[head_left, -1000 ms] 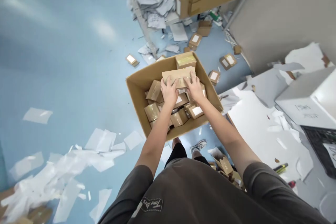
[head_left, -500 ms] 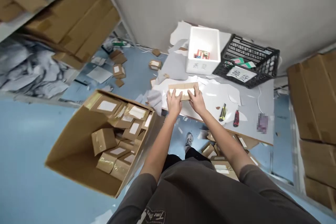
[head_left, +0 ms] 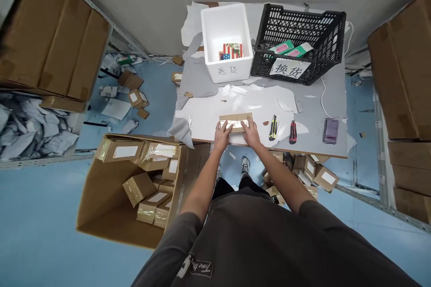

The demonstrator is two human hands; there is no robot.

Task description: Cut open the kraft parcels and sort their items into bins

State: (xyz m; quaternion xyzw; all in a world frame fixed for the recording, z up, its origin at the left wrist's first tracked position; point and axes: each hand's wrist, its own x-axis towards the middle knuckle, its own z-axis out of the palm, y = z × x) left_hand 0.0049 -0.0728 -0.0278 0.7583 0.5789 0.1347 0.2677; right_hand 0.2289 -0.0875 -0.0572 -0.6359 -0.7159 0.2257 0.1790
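Observation:
A small flat cardboard box [head_left: 235, 118] with a white label lies near the front edge of the table [head_left: 215, 137]. My left hand [head_left: 222, 135] grips its left end, thumb on top. My right hand [head_left: 251, 132] holds the right end in the same way. To the right of the box lie a yellow-and-black cutter [head_left: 273, 128] and a red-and-black cutter [head_left: 292, 132]. Behind are a white foam box [head_left: 227, 69] holding a striped red-and-white packet [head_left: 235, 49], and a black crate [head_left: 303, 27] with green-and-pink packets [head_left: 292, 49].
A large open carton [head_left: 107, 206] with several parcels stands at my left. More parcels [head_left: 325, 178] lie under the table's right side. Brown boxes fill shelves on both sides. Paper scraps [head_left: 235, 89], a white cable [head_left: 324, 96] and a blurred purple item [head_left: 331, 131] are on the table.
The view has turned and shifted, so the table now appears squarer and nearer. Both hands have stayed on the cardboard box, which now sits at the table's front edge.

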